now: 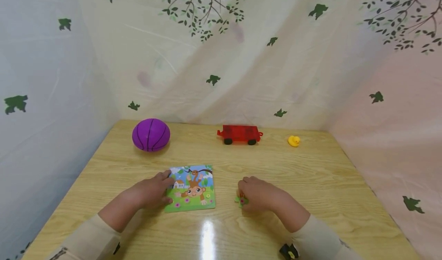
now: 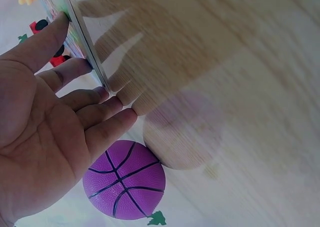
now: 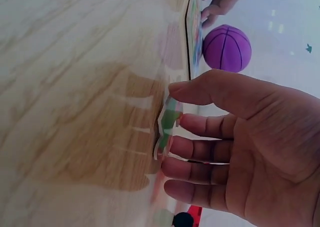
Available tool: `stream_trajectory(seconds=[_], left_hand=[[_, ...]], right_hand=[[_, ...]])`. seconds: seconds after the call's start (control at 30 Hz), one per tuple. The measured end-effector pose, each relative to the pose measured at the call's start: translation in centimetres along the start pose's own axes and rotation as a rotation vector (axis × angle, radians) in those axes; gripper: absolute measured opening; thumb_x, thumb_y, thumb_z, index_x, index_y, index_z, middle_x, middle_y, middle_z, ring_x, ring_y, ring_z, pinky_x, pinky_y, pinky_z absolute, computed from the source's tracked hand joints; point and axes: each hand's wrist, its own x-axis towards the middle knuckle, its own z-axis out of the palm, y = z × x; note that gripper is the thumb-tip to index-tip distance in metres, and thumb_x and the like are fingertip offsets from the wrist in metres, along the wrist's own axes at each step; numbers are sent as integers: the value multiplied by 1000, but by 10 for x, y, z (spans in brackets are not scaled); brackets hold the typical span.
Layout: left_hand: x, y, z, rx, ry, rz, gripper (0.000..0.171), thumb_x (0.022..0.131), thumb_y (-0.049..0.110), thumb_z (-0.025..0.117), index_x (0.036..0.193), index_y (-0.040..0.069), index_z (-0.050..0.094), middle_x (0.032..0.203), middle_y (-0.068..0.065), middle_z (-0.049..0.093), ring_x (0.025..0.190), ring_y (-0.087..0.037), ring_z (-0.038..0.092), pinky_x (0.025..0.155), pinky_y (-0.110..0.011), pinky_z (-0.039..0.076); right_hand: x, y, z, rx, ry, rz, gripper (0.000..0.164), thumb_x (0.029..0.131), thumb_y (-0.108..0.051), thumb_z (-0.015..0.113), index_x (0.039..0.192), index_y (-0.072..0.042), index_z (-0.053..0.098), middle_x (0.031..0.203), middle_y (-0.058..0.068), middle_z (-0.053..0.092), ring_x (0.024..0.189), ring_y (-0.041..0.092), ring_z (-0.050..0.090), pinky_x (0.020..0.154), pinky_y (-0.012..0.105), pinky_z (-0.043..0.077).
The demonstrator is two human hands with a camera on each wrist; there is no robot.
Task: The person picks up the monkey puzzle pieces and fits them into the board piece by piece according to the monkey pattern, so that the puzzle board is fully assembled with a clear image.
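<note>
A square picture puzzle (image 1: pixel 191 189) with a monkey hanging from a branch lies flat on the table. At its left side is my left hand (image 1: pixel 154 191), with fingers and thumb spread along the edge. The left wrist view shows those fingers fairly straight, their tips at the rim of the board (image 2: pixel 86 42). To the right of the puzzle, my right hand (image 1: pixel 259 194) holds a small green puzzle piece (image 1: pixel 241 201) low at the tabletop. In the right wrist view the thumb is at one end of the piece (image 3: pixel 169 119) and curled fingers are along it, partly hiding it.
A purple ball (image 1: pixel 151 134) stands at the back left of the wooden table (image 1: pixel 293 175). Along the back are a red toy wagon (image 1: pixel 239 133) and a yellow rubber duck (image 1: pixel 294 141). Printed cloth (image 1: pixel 248 79) hangs behind and on both sides.
</note>
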Motion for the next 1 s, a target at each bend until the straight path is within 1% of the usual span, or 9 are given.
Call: stream_trajectory(seconds=[0.1, 0.2, 0.37, 0.5, 0.67, 0.8, 0.87, 0.93, 1.0], left_hand=[[0, 1, 1, -2, 0, 0, 58, 91, 34, 70, 139, 6, 50, 155, -29, 28, 138, -50, 35, 105, -66, 39], [-1, 1, 1, -2, -1, 0, 58, 91, 33, 70, 138, 6, 50, 155, -29, 28, 139, -50, 33, 105, -66, 38], [-1, 1, 3, 4, 4, 4, 57, 91, 33, 69, 138, 6, 51, 155, -29, 28, 139, -50, 33, 106, -65, 39], [-1, 2, 3, 14, 13, 11, 57, 91, 32, 69, 137, 5, 51, 154, -29, 29, 139, -49, 33, 105, -65, 40], [-2, 1, 3, 6, 14, 13, 56, 91, 32, 69, 137, 5, 51, 154, -29, 29, 139, -49, 32, 106, -65, 39], [-2, 1, 3, 2, 10, 4, 56, 91, 32, 69, 138, 6, 51, 155, -28, 29, 140, -49, 32, 107, -65, 39], [-1, 1, 3, 12, 16, 12, 55, 91, 33, 70, 136, 6, 52, 154, -29, 30, 140, -49, 32, 106, -64, 40], [0, 1, 3, 21, 24, 21, 54, 90, 33, 71, 134, 6, 53, 153, -29, 31, 139, -49, 33, 104, -63, 42], [1, 1, 4, 31, 34, 33, 54, 89, 33, 71, 132, 5, 54, 152, -30, 33, 139, -49, 34, 103, -63, 43]], right_hand=[[6, -5, -1, 12, 14, -32, 27, 83, -29, 75, 97, -20, 54, 87, -9, 48, 81, 11, 46, 70, 26, 43], [12, -12, -3, 9, 40, -78, 27, 85, -31, 73, 102, -20, 55, 91, -9, 50, 80, 10, 48, 70, 24, 46], [25, -27, -7, -56, 99, -163, 28, 88, -34, 72, 107, -19, 58, 99, -9, 55, 84, 7, 49, 75, 23, 51], [38, -42, -8, -116, 135, -217, 29, 88, -37, 72, 108, -19, 59, 101, -8, 57, 87, 7, 52, 78, 24, 52], [54, -62, -6, -165, 151, -268, 32, 89, -42, 70, 110, -21, 59, 106, -8, 57, 96, 9, 54, 83, 25, 52], [67, -76, -1, -225, 172, -333, 30, 89, -42, 69, 109, -22, 60, 102, -11, 57, 93, 8, 53, 78, 23, 49], [73, -82, 1, -254, 189, -356, 27, 89, -42, 69, 107, -24, 61, 99, -12, 56, 90, 7, 52, 74, 22, 47], [77, -87, 2, -266, 206, -372, 26, 87, -42, 70, 105, -25, 61, 96, -13, 55, 88, 6, 51, 73, 22, 46], [81, -92, 4, -258, 205, -374, 24, 87, -41, 71, 102, -25, 60, 94, -13, 54, 87, 6, 50, 73, 21, 45]])
